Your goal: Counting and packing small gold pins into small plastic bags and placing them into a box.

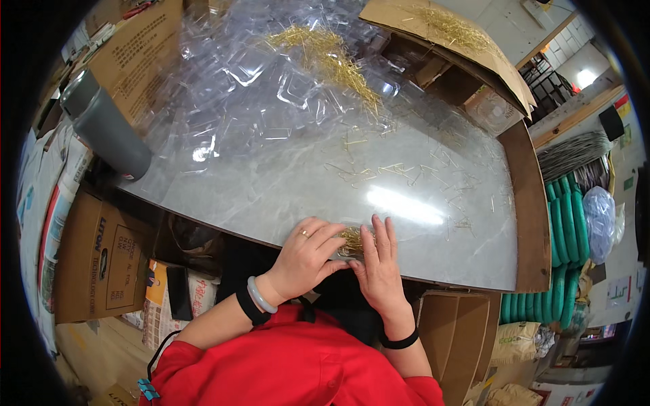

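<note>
At the table's near edge, a small bundle of thin gold-coloured wire pieces [351, 241] sits between my two hands. My left hand [313, 252] curls around its left side, thumb and fingers closing toward it. From the right, my right hand [380, 269] presses against it with thumb and index finger, while the other fingers stretch forward. Both thumb tips nearly meet in front of the bundle. My fingers partly cover it, and whether a clear case lies around it I cannot tell. Loose bent gold wires [406, 172] lie scattered on the grey tabletop [237, 203] beyond.
A large heap of clear plastic cases [250, 88] covers the far left, with a pile of gold wires [325, 57] on it. A grey bottle [108, 128] stands at the left edge. Cardboard boxes [467, 81] stand far right; green coiled bundles [565, 223] hang beyond the table.
</note>
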Demonstrator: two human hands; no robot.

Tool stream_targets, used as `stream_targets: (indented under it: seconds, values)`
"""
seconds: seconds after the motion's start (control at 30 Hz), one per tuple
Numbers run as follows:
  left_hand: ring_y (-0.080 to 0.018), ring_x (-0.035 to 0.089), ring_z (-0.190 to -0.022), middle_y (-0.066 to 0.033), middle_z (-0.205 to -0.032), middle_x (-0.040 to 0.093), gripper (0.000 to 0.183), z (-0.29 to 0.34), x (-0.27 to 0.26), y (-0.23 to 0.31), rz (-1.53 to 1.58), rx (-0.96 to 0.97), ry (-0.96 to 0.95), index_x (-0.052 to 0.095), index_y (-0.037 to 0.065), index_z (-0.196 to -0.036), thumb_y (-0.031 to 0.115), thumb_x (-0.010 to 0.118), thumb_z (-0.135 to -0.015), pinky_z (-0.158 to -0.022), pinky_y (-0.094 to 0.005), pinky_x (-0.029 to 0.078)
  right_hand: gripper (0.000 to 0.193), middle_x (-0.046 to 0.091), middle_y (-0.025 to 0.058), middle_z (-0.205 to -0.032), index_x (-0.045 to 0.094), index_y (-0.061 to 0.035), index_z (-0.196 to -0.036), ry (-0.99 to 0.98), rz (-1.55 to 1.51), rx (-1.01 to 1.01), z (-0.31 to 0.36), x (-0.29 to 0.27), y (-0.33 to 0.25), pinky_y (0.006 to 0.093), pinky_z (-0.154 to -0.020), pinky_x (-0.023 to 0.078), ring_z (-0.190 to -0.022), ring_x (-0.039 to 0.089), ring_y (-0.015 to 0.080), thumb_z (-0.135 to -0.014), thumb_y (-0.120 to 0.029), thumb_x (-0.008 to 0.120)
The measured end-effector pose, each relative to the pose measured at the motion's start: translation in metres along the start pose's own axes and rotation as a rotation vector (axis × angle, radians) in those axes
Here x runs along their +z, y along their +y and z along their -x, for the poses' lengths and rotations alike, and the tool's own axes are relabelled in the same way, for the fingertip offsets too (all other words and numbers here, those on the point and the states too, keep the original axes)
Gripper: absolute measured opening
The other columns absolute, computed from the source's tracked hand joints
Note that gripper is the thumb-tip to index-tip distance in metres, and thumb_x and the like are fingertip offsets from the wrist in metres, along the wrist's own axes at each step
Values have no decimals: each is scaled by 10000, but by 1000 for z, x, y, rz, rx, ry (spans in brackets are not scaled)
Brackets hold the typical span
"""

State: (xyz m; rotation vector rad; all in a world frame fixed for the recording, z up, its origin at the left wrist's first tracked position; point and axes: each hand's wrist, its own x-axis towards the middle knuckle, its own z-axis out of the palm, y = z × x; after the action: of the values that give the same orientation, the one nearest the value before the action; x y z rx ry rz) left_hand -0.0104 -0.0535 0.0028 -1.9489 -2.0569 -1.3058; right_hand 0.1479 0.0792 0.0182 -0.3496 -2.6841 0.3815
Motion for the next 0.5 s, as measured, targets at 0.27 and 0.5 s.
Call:
stream_targets:
  seconds: [0.27, 0.5]
  values:
    - [-362, 519, -1288, -175, -1445, 472, 857, 3, -11, -3, 249, -57, -92, 385, 38, -1406, 280, 873, -745, -1139, -463, 370, 642, 372, 232, -1523, 438, -7, -1440, -96, 21, 6, 0, 6, 2, 542, -1118, 376, -1393, 326, 522, -851, -29, 691]
    - [-377, 469, -1357, -216, -1509, 409, 891, 4, -28, -12, 192, -137, -12, 376, -3, -1471, 284, 857, -777, -1117, -447, 401, 567, 393, 251, -1506, 464, 30, -1411, 95, 197, 120, -8, 11, -15, 539, -1128, 360, -1378, 339, 535, -870, 6, 633]
